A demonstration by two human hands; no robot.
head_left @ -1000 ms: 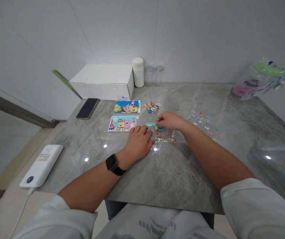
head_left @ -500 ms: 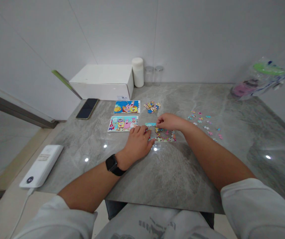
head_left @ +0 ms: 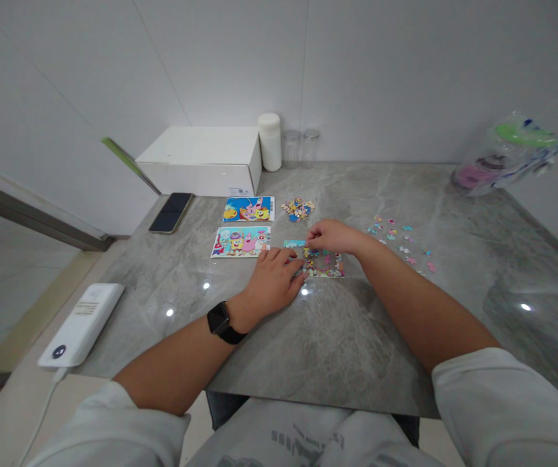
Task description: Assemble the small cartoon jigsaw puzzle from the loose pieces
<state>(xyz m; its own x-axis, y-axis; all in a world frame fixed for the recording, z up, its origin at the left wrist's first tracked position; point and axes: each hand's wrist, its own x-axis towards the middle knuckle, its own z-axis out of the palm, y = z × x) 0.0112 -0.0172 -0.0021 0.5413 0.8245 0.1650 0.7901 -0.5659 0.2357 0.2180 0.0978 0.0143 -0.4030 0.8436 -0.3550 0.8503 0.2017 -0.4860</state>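
A partly assembled jigsaw puzzle (head_left: 325, 273) lies on the grey marbled table, with pieces around its border and loose pieces inside. My left hand (head_left: 273, 275) rests flat over its left end, fingers spread and open, covering that corner. At the top edge of the puzzle, my right hand (head_left: 330, 236) is closed in a pinch on a puzzle piece, mostly hidden by the fingers. Left of the puzzle lies a cartoon picture card (head_left: 241, 242), close to my left fingertips. Scattered puzzle pieces (head_left: 404, 250) lie to the right, beyond my right forearm.
A second picture card (head_left: 248, 209) and a heap of puzzle pieces (head_left: 298, 209) lie farther back. Behind them stand a white box (head_left: 201, 175), a white bottle (head_left: 270, 143) and two clear jars (head_left: 310, 149). A phone (head_left: 170, 213), white power bank (head_left: 82, 324) and plastic bag (head_left: 507, 155) lie near the sides.
My left hand has shifted slightly to the right, its fingers reaching farther over the puzzle. My right hand stays pinched at nearly the same spot.
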